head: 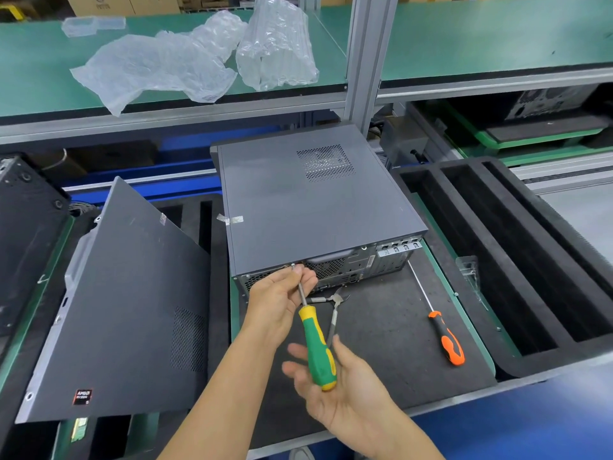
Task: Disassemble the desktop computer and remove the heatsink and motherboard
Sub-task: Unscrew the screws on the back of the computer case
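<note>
A grey desktop computer case [308, 204] lies on its side on a black foam mat [391, 327], its rear panel facing me. My left hand [278, 303] pinches the metal shaft of a green and yellow screwdriver [316, 346] near its tip, which points at the case's rear top edge. The screwdriver's handle rests in the open palm of my right hand [345, 390], fingers spread. The side cover is on the case, so the heatsink and motherboard are hidden.
Small pliers [335, 303] lie on the mat behind the screwdriver. An orange and black screwdriver [444, 340] lies to the right. A removed grey side panel [122, 303] leans at left. A slotted black foam tray [497, 247] sits at right. Bubble wrap [199, 54] lies on the upper shelf.
</note>
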`<act>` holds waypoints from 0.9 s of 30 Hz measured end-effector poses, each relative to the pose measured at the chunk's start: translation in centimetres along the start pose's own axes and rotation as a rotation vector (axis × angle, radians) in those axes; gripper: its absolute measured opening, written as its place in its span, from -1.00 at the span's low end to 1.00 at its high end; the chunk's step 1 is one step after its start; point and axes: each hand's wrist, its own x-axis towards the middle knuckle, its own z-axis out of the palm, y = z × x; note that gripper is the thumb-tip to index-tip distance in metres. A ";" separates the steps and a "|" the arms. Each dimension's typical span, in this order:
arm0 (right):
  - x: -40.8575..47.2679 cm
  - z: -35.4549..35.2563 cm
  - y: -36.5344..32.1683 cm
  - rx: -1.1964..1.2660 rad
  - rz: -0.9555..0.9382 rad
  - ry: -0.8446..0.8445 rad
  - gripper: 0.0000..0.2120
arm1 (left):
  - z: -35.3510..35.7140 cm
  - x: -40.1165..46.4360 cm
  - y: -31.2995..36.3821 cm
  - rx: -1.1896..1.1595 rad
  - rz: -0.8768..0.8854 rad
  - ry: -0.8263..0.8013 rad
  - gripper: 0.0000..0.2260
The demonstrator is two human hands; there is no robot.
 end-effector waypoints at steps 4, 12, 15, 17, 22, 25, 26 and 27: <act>-0.3 -0.1 -0.2 -0.101 -0.109 0.044 -0.56 | -0.2 0.0 0.0 0.021 0.009 -0.011 -0.90; 0.9 1.0 1.0 -0.285 -0.396 0.314 -0.58 | 0.0 0.0 -0.1 0.050 0.016 -0.012 -0.92; 0.5 1.4 1.0 -0.049 -0.183 0.173 -0.41 | 0.0 0.0 0.0 0.023 0.000 -0.010 -0.92; 0.2 0.9 0.7 0.012 -0.099 0.080 -0.37 | 0.1 0.0 0.0 0.002 -0.006 -0.010 -0.93; 0.1 0.5 0.2 -0.118 -0.181 0.093 -0.63 | 0.1 -0.1 0.1 0.004 -0.010 -0.025 -0.93; 0.6 0.4 0.2 -0.345 -0.365 0.216 -0.67 | 0.2 -0.3 0.0 0.023 0.002 -0.028 -0.92; 0.7 0.4 0.2 -0.436 -0.424 0.260 -0.67 | 0.2 -0.3 0.0 0.029 0.009 -0.027 -0.91; 0.8 0.4 0.2 -0.525 -0.471 0.299 -0.66 | 0.2 -0.4 -0.1 0.034 0.014 -0.026 -0.91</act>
